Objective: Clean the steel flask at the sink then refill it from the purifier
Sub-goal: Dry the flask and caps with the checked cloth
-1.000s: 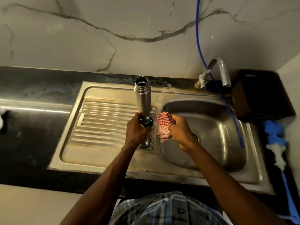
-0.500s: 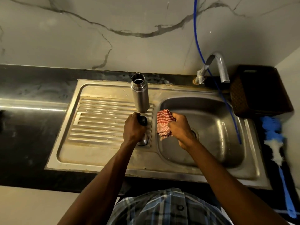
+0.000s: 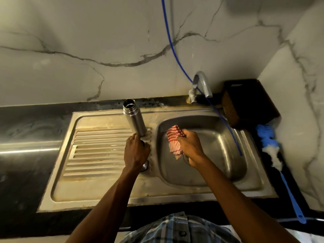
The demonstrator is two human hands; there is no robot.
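Note:
The steel flask stands upright and uncapped on the ribbed drainboard, just left of the sink basin. Right in front of the flask, my left hand curls over the flask's cap; only a bit of the cap's steel shows under my palm. My right hand grips a bunched red-and-white checked cloth over the left side of the basin. The cloth is clear of the flask.
A grey tap stands behind the basin, no water running. A blue hose hangs from above into the basin. A dark woven basket sits at the back right, a blue bottle brush on the black counter beside it.
My left hand has closed down over the cap, hiding its dark top. My right hand and the cloth have hardly moved. The flask has stayed put.

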